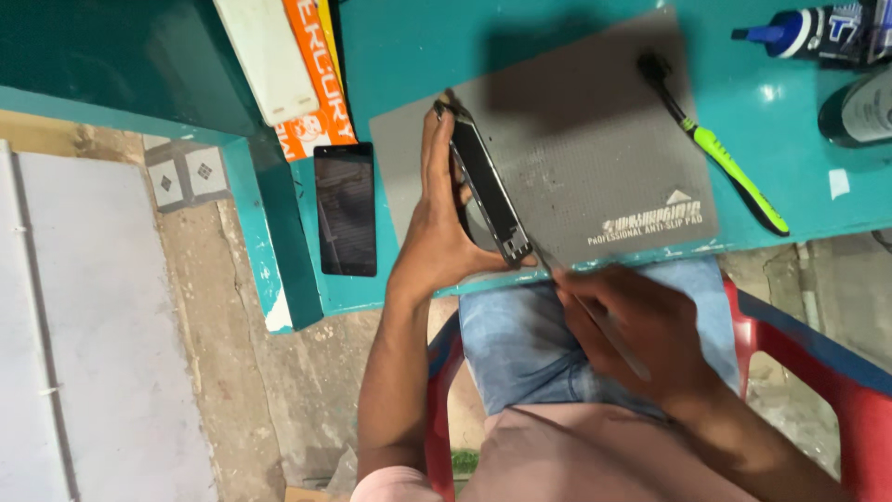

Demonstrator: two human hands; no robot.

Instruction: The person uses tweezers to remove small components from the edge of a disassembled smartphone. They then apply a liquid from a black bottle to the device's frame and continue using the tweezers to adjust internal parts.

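Observation:
My left hand (pixel 437 218) grips a black phone frame (pixel 488 186), held on edge over the near-left corner of a grey anti-slip mat (pixel 595 158). My right hand (pixel 632 321) is closed around a thin metal tool (pixel 609 330) whose tip touches the frame's lower end near the table's front edge. The right hand is blurred. A separate black phone screen (pixel 346 209) lies flat on the teal table (pixel 409 56), left of the left hand.
A black and green toothbrush (pixel 720 158) lies across the mat's right side. A blue-capped bottle (pixel 818 33) and a dark bottle (pixel 859 107) stand at the far right. A white box (pixel 265 56) and an orange package (pixel 321 84) sit at the back left. I sit on a red chair (pixel 827 372).

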